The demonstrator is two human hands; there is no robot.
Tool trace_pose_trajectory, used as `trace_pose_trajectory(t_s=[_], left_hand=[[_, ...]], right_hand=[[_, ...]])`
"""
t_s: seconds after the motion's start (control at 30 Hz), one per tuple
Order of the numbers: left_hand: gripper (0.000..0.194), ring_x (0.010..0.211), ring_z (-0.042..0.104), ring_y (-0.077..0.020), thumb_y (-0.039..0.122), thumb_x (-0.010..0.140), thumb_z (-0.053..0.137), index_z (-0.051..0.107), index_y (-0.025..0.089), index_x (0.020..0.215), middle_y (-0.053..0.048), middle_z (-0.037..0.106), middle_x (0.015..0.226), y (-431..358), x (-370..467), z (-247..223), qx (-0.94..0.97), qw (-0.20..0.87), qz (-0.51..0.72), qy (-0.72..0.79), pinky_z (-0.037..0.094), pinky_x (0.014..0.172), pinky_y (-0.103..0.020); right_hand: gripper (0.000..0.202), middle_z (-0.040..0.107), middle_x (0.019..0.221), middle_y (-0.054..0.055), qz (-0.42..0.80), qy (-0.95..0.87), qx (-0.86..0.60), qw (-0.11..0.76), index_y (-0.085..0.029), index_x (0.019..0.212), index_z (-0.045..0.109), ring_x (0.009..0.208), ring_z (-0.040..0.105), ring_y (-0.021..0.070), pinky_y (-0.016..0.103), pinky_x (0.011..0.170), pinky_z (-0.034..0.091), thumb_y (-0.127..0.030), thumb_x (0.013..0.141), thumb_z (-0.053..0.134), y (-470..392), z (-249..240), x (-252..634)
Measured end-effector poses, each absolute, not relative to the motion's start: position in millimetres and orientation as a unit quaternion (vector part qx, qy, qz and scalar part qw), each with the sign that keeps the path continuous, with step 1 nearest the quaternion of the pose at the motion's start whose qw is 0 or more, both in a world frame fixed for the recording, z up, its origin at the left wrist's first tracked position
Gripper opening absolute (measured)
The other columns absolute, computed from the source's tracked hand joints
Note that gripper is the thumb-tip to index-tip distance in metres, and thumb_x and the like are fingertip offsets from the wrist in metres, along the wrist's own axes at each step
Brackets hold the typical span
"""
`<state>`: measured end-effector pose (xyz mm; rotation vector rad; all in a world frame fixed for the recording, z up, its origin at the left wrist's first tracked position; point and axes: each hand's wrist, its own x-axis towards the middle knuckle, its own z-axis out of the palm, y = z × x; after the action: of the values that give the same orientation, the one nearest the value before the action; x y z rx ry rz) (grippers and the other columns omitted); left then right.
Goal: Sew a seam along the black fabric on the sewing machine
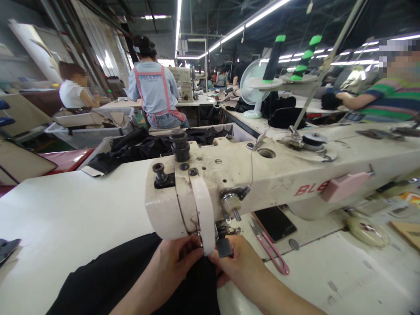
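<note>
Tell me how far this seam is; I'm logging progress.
Done: black fabric is laid under the cream sewing machine head. In hand: left hand and right hand pinch it at the needle. Left: most cloth lies before the needle; pink thread snips lie untouched.

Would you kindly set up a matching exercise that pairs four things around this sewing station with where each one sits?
Things:
1. black fabric
2. pink-handled thread snips
3. dark flat phone
4. white electric fan

Places:
A. on the far table behind the cream sewing machine
B. on the white table right of the right hand
C. under the machine's arm, beside the snips
D. under the left hand and right hand at the needle

Pairs: 1-D, 2-B, 3-C, 4-A
</note>
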<state>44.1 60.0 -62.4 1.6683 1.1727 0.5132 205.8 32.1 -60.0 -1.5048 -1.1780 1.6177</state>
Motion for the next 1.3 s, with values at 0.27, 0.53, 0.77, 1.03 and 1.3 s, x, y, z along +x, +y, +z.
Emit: trace_pose_trajectory(t_s=[0.27, 0.53, 0.77, 1.03, 1.3], left_hand=[[0.01, 0.029, 0.043, -0.0073, 0.019, 0.077, 0.053, 0.059, 0.016, 0.069, 0.005, 0.051, 0.047, 64, 53, -60, 0.663, 0.431, 0.179, 0.586, 0.025, 0.026, -0.014], [0.017, 0.027, 0.042, -0.0069, 0.019, 0.079, 0.051, 0.056, 0.016, 0.064, 0.006, 0.05, 0.038, 59, 56, -46, 0.653, 0.418, 0.169, 0.608, 0.029, 0.026, -0.012], [0.016, 0.024, 0.042, -0.0074, 0.011, 0.076, 0.051, 0.056, 0.016, 0.062, 0.008, 0.046, 0.037, 64, 60, -50, 0.649, 0.394, 0.181, 0.625, 0.027, 0.024, -0.013], [0.023, 0.023, 0.039, -0.0069, 0.008, 0.071, 0.05, 0.046, 0.018, 0.051, 0.009, 0.04, 0.033, 68, 57, -56, 0.656, 0.377, 0.219, 0.616, 0.025, 0.024, -0.014], [0.015, 0.027, 0.044, -0.0079, 0.01, 0.067, 0.051, 0.055, 0.016, 0.054, 0.004, 0.054, 0.041, 70, 54, -62, 0.666, 0.368, 0.27, 0.59, 0.031, 0.027, -0.015]], right_hand=[[0.033, 0.063, 0.107, 0.011, 0.195, -0.783, -0.489, 0.33, -0.018, 0.109, 0.061, 0.097, 0.06, 0.0259, 0.039, 0.081, 0.053, -0.006, 0.081, 0.047, 2, -72, 220], [0.033, 0.064, 0.122, 0.011, 0.019, -0.881, -0.41, 0.235, -0.012, 0.125, 0.055, 0.106, 0.059, 0.0263, 0.042, 0.092, 0.051, -0.019, 0.093, 0.048, 6, -85, 222], [0.044, 0.06, 0.126, 0.01, 0.089, -0.885, -0.418, 0.188, -0.014, 0.131, 0.05, 0.115, 0.052, 0.0274, 0.043, 0.104, 0.04, -0.025, 0.088, 0.053, 11, -73, 222], [0.044, 0.065, 0.111, 0.011, 0.024, -0.893, -0.379, 0.244, -0.012, 0.13, 0.05, 0.107, 0.056, 0.0274, 0.045, 0.093, 0.05, -0.014, 0.087, 0.05, 18, -83, 222], [0.041, 0.067, 0.113, 0.011, -0.019, -0.888, -0.374, 0.268, -0.012, 0.129, 0.052, 0.104, 0.06, 0.0269, 0.043, 0.087, 0.054, -0.011, 0.088, 0.045, 21, -88, 223]])
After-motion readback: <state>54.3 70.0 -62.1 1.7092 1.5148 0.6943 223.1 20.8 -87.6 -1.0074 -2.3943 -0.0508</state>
